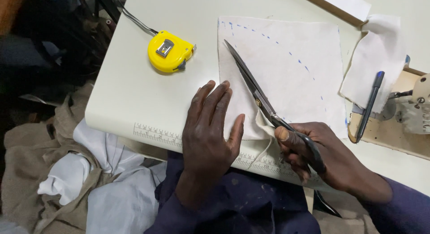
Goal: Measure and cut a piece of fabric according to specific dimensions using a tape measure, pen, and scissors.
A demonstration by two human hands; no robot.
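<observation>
A folded piece of cream fabric (286,68) lies on the pale table (134,95), marked with a curved dashed blue line. My left hand (208,131) presses flat on the fabric's near left corner, fingers spread. My right hand (322,160) grips the handles of long dark scissors (251,79). The blades lie across the fabric, pointing toward its far left corner, and the near edge of the cloth bunches up by the pivot.
A yellow tape measure (169,51) sits on the table to the far left of the fabric. A blue pen (371,104) lies on another cream cloth (376,54) at the right, beside a sewing machine part (414,108). Heaped cloth (80,171) lies below the table's left edge.
</observation>
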